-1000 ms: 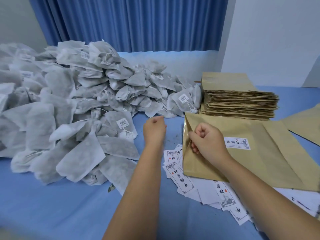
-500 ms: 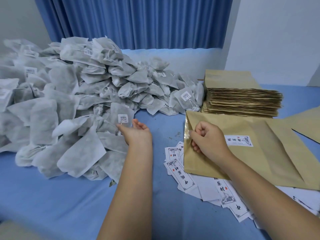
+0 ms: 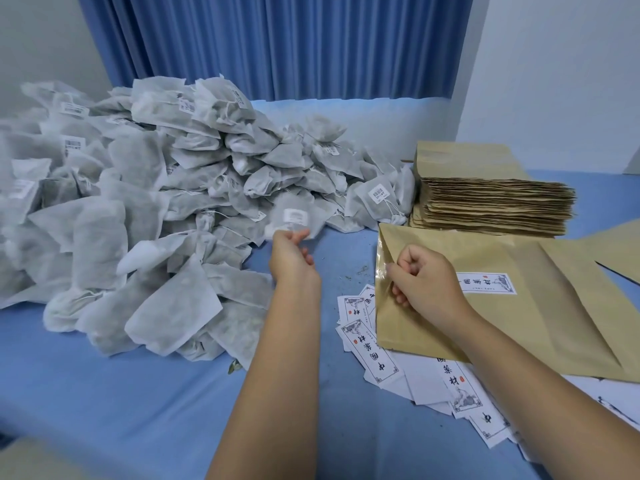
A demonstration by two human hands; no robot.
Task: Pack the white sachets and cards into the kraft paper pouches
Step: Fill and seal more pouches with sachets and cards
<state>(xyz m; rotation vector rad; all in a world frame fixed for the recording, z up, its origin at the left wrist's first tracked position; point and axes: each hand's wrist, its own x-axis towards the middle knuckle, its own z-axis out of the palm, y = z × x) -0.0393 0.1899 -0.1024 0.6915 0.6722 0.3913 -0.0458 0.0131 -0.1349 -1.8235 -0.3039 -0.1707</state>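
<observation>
**Soft sachet pinched at its edge, pouch mouth held ready**

The left hand (image 3: 292,261) pinches one white drawstring sachet (image 3: 294,218) by its lower edge between thumb and fingertips, the other fingers loosely curled. The sachet is at the near fringe of the heap of white sachets (image 3: 145,209). It is blurred, so I cannot tell whether it has come clear of its neighbours.

The right hand (image 3: 424,285) is curled into a loose fist around the left, open edge of a kraft paper pouch (image 3: 540,317). The pouch lies flat on the blue cloth (image 3: 104,393), partly over the scattered printed cards (image 3: 372,358), with its white label (image 3: 486,283) facing up. A stack of empty kraft pouches (image 3: 495,206) sits just behind it.

The sachet looks like thin non-woven fabric with loose filling: light, limp and slouchy, not slippery. An edge pinch should lift it, but it will likely dangle and bunch, so a hold across the body or at the tied neck would steer it better into a narrow mouth. The drawstrings could snag on other sachets.

The pouch is stiffer paper that creases easily, so its mouth is best spread by the lip. The cards are thin, flat sheets and are easiest to slide up by an overhanging corner
</observation>
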